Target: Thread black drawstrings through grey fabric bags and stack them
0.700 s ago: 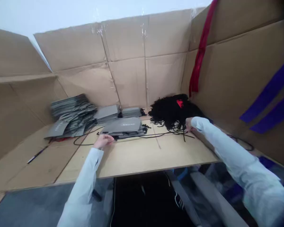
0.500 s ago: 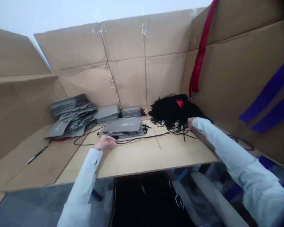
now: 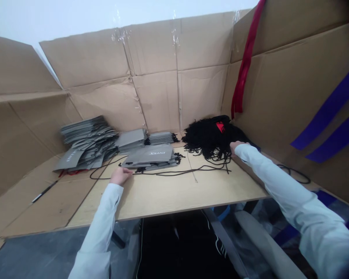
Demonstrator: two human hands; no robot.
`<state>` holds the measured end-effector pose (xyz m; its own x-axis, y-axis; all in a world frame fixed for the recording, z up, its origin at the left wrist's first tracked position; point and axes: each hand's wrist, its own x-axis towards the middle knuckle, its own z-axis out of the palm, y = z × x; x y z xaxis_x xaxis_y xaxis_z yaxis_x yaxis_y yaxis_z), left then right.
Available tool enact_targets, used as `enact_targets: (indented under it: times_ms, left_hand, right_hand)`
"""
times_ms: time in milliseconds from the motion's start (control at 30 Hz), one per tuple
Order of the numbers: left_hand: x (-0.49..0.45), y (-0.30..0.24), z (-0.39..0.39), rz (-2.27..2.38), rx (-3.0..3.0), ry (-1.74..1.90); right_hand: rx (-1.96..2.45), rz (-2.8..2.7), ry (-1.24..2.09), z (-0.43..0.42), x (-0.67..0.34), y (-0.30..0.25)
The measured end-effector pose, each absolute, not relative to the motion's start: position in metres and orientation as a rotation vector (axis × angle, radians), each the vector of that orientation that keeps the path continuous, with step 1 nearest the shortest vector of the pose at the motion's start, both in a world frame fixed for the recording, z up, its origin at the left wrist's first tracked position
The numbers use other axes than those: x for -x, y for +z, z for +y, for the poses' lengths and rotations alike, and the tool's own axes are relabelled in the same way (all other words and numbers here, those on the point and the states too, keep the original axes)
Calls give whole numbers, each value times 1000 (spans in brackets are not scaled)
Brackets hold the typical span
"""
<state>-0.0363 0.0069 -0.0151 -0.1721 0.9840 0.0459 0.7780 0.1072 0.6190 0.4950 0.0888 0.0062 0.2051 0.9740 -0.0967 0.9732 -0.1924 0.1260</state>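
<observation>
Both hands are working well apart over the pale wooden board (image 3: pixel 168 197). The left hand (image 3: pixel 121 176) is holding thumb and fingertips together, apparently pinching the long, thin black cord (image 3: pixel 189 171), which is lying across the board just in front of the stack of flat grey pouches with white lettering (image 3: pixel 149 155). The right hand (image 3: pixel 235 147) is resting at the edge of the shaggy heap of black cords (image 3: pixel 206 135); its fingertips are hiding, so I can't tell what they're gripping. Out left, a loose black loop (image 3: pixel 100 178) is curving towards the taller, slumping stack of grey pouches (image 3: pixel 87 141).

Good handling here is depending, I'd say, on a light, precise pinch and even tension: a hard tug could be dragging neighbouring strands along. Keeping the cord low and forward should be sparing the black tufts (image 3: pixel 178 157) poking from the nearer stack, where it could be snagging.
</observation>
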Motion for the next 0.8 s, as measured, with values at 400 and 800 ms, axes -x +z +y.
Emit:
enact_targets:
  times_ms: [400,800]
  left_hand:
    - [-50,-29,-2,1556,-2645,423]
    - [-43,-38,-14,1489,-2668,401]
  right_hand:
    - [-1273,2818,283,24,-285,2]
    - [-1252,2998,101,14,-255,-30]
